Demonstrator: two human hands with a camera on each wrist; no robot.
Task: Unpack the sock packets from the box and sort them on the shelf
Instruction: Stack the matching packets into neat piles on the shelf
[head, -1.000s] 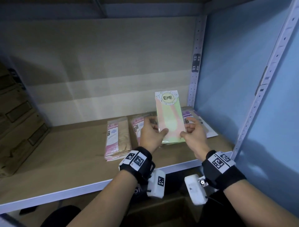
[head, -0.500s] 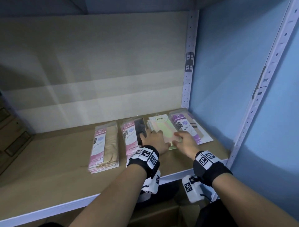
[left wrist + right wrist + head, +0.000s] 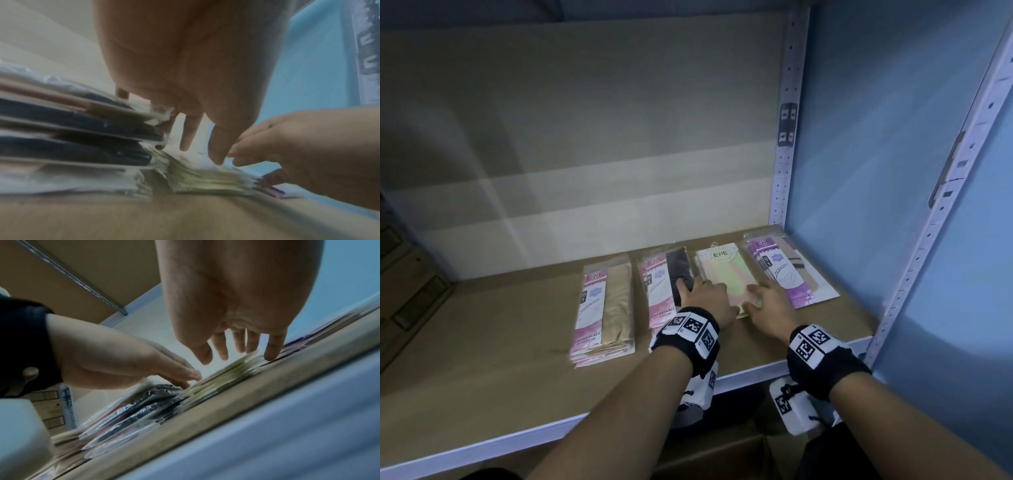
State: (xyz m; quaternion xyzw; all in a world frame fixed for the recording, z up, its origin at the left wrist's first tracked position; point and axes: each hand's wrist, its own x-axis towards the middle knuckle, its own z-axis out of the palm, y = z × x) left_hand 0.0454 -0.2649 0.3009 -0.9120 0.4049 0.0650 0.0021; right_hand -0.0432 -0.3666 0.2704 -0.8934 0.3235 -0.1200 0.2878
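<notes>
I stood in a stockroom: a slotted metal rack upright (image 3: pixel 786 137) carried a brown shelf board (image 3: pixel 482 342), retail sock packets (image 3: pixel 604 308) lay in stacks on it, and cardboard cartons (image 3: pixel 404 291) were piled alongside.

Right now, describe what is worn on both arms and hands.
Both forearms are bare, with no sleeves, and the left hand and right hand are ungloved. Each wrist has a black wristband carrying white square tags with black-and-white coded patterns. A white camera block with similar markers hangs beneath each wrist.
</notes>
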